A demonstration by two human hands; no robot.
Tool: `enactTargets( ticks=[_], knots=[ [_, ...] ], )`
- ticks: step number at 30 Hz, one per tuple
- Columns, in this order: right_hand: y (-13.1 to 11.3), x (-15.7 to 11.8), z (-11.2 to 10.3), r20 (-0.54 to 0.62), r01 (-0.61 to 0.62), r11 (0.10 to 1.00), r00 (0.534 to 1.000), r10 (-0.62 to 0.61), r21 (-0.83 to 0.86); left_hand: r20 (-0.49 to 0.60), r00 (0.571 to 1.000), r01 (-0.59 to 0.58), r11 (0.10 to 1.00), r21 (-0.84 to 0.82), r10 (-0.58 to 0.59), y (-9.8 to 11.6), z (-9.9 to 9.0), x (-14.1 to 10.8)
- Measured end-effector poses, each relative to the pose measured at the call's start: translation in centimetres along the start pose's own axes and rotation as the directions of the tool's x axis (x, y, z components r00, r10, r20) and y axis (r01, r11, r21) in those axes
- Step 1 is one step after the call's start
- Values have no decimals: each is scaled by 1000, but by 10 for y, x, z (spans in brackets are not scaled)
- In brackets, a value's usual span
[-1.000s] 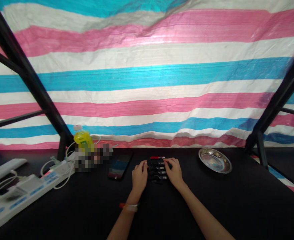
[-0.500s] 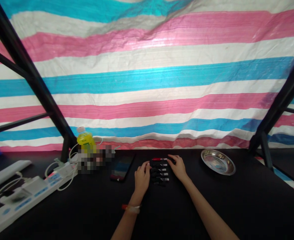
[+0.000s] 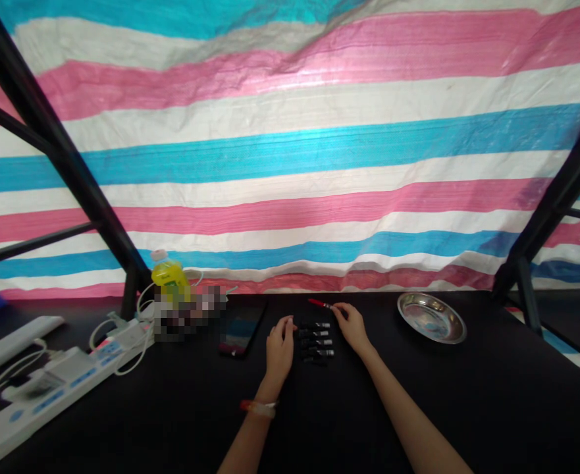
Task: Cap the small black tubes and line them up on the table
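Observation:
My right hand point(image 3: 350, 327) pinches one end of a red marker point(image 3: 319, 303), which slants up and to the left off the row. Several black markers point(image 3: 318, 342) lie side by side on the black table, their pale printed ends toward my right hand. At their left ends rests my left hand point(image 3: 280, 349), fingers loosely bent and a little apart, holding nothing that I can see. A bracelet circles the left wrist.
A shiny metal plate point(image 3: 432, 318) sits at the right. Left of my hands lie a dark phone point(image 3: 240, 336), a yellow bottle point(image 3: 170, 276) and a white power strip point(image 3: 47, 398) with cables. Black frame bars and a striped sheet point(image 3: 290, 158) stand behind.
The red marker, lying at the top of the row before, is now in my right hand, turned and shifted slightly upward. My left hand has barely moved.

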State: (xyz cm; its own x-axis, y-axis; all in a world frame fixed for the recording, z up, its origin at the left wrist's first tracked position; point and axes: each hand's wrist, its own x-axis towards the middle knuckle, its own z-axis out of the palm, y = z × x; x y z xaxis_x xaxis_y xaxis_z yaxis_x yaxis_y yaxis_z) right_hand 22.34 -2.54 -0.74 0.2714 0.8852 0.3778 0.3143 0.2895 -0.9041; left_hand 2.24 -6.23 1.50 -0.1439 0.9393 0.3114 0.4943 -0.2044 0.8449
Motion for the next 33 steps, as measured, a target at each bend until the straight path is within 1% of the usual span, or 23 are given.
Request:
enactTargets(
  ticks=[1,2,3,4,6,9,13,17,19,21,22,24,26,28,30,33],
  knots=[
    [0,1,0,-24,-60,988,998,64,143,-10,1000,7,1000,-10,-7,0,0,0],
    [1,2,-1,-33,-113,958,991,126,265,-19,1000,14,1000,-20,-14,0,0,1],
    [1,3,-1,-31,-156,921,983,178,357,-27,999,22,999,-30,-23,0,-1,1],
    [2,4,0,-25,-186,889,976,216,417,-35,999,32,999,-43,-33,0,-1,2],
    [2,5,0,-5,-224,846,966,259,484,-49,997,55,996,-76,-59,-1,-2,4],
    [2,5,2,56,-291,751,945,321,593,-57,993,96,985,-145,-105,-1,-3,7],
    [-3,5,0,168,-371,623,918,361,689,-60,990,109,970,-217,-125,0,-4,8],
    [-10,5,-4,265,-436,531,891,368,727,-61,988,120,962,-246,-139,2,-4,8],
    [-14,4,-5,348,-488,449,865,361,748,-64,988,119,960,-254,-139,3,-4,8],
    [-18,2,-6,442,-549,359,830,341,755,-70,989,112,960,-255,-134,4,-5,7],
    [-20,2,-6,478,-574,331,814,330,749,-72,989,106,962,-251,-127,5,-5,7],
    [-24,0,-7,514,-599,327,798,313,731,-69,992,84,968,-235,-103,6,-5,5],
    [-28,-2,-6,524,-605,366,796,302,707,-58,997,40,977,-210,-53,8,-5,2],
    [-31,-4,-5,516,-599,424,800,305,679,-46,999,-30,987,-158,23,10,-5,-2],
    [-33,-6,-3,485,-576,496,817,313,650,-34,993,-118,990,-77,115,13,-4,-6],
    [-32,-7,2,371,-478,636,877,305,606,-22,974,-224,974,8,224,15,-2,-11]
  ],
)
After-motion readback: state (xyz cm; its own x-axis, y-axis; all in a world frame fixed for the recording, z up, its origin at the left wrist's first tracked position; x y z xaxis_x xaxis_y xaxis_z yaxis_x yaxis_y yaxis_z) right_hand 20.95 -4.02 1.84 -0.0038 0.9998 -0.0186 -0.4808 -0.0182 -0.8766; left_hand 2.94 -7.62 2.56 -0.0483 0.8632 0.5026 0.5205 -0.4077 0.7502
